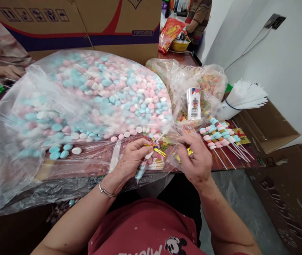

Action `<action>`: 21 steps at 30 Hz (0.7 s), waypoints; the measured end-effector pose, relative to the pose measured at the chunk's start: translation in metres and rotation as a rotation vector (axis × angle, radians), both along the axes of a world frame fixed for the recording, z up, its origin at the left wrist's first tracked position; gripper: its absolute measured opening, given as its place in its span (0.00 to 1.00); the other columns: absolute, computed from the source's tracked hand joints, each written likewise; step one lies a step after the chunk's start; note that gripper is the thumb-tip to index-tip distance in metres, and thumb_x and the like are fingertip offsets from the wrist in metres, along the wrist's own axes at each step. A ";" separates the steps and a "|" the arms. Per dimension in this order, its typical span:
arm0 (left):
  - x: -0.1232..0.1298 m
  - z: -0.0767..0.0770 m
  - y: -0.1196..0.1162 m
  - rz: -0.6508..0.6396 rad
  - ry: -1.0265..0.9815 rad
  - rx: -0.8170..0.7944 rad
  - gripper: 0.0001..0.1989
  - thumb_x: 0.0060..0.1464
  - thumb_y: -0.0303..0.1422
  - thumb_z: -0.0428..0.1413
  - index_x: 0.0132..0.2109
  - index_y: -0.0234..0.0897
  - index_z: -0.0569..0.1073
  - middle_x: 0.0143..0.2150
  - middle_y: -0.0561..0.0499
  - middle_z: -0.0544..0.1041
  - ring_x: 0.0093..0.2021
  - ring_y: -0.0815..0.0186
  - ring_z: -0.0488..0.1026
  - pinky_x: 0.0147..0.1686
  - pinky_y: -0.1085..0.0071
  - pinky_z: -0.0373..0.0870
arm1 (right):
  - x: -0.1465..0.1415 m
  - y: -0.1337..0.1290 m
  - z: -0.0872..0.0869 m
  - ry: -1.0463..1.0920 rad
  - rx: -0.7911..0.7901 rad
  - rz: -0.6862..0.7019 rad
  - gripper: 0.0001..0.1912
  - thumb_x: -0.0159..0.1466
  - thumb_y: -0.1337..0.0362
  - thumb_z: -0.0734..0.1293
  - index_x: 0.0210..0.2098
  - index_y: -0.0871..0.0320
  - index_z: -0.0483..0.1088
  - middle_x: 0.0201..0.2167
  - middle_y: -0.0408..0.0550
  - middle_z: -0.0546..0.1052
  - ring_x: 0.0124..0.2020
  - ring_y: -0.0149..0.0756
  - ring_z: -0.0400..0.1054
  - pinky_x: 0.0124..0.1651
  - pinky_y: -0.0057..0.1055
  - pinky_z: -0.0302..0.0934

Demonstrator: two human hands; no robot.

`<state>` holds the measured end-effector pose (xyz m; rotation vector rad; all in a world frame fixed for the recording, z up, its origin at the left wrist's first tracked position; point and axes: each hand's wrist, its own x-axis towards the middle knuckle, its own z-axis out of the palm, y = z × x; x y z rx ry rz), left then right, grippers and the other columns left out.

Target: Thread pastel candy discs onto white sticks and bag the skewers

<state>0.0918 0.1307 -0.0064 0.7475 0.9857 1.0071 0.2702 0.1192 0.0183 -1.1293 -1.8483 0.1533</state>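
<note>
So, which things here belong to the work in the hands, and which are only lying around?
Apparently in the work:
- gold ties in the left hand
- bagged marshmallows
- sweets on sticks

Probably just around:
- yellow basket
- wall plug
- large cardboard box

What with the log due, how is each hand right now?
Left hand: closed, pinching gold strips.
Right hand: fingers curled by more gold strips; grip can't be told.

At twelve o'clock, your big cardboard box carries a small label that seems to read "1*30PCS*24BOXES" — handling symbols sit at eleven. Lettering on the brown carton at four and your red shirt at six isn't clearly legible.
</note>
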 end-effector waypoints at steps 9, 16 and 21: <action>0.002 -0.004 -0.001 -0.020 0.005 0.028 0.11 0.42 0.34 0.63 0.29 0.34 0.69 0.21 0.52 0.77 0.15 0.73 0.66 0.13 0.81 0.54 | -0.004 -0.004 -0.020 0.034 -0.377 0.140 0.10 0.63 0.71 0.61 0.26 0.57 0.68 0.25 0.42 0.72 0.29 0.30 0.66 0.34 0.28 0.60; -0.004 -0.001 0.001 0.131 -0.005 0.042 0.12 0.41 0.32 0.62 0.31 0.36 0.67 0.21 0.54 0.76 0.15 0.73 0.66 0.13 0.81 0.56 | 0.030 -0.003 -0.023 -0.138 0.007 -0.257 0.10 0.64 0.69 0.60 0.26 0.54 0.64 0.25 0.45 0.70 0.30 0.35 0.64 0.36 0.32 0.59; -0.006 0.001 0.001 0.152 0.005 0.025 0.13 0.40 0.31 0.63 0.31 0.36 0.66 0.20 0.56 0.75 0.15 0.72 0.67 0.13 0.80 0.58 | 0.077 0.008 -0.042 -0.129 0.073 -0.604 0.10 0.66 0.67 0.58 0.29 0.56 0.65 0.27 0.50 0.71 0.31 0.37 0.62 0.38 0.35 0.58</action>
